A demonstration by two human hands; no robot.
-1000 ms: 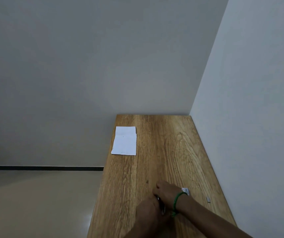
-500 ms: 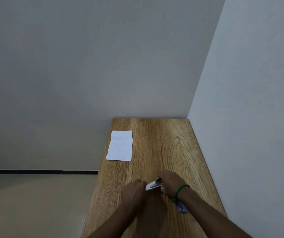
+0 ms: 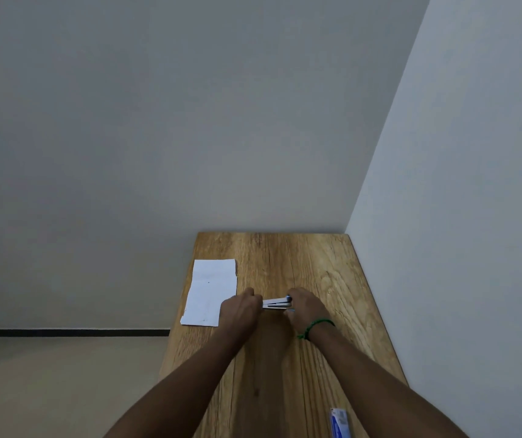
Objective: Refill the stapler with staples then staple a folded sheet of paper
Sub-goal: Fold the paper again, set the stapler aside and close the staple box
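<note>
A folded paper (image 3: 210, 292) lies flat at the left edge of the wooden table (image 3: 323, 279), toward the far end; its near right corner is hidden under the left hand (image 3: 238, 310). That hand is curled into a loose fist, thumb up, closed on the left end of the stapler (image 3: 276, 303), which is held off or just over the tabletop between the two hands, near the table's middle. The stapler shows as pale metal strips fanned slightly apart, wider at the left, meeting at a dark end on the right; whether staples sit inside cannot be told. The right hand (image 3: 304, 306) grips that right end, fingers wrapped around it and knuckles toward the camera. A green band (image 3: 315, 327) circles the right wrist. Both forearms reach in from the near edge, converging on the stapler. At the near right of the table, close to the frame's bottom edge, lies a small blue and white box (image 3: 339, 423), well apart from the hands. The table stands in a corner of grey walls, its right side against one wall.
</note>
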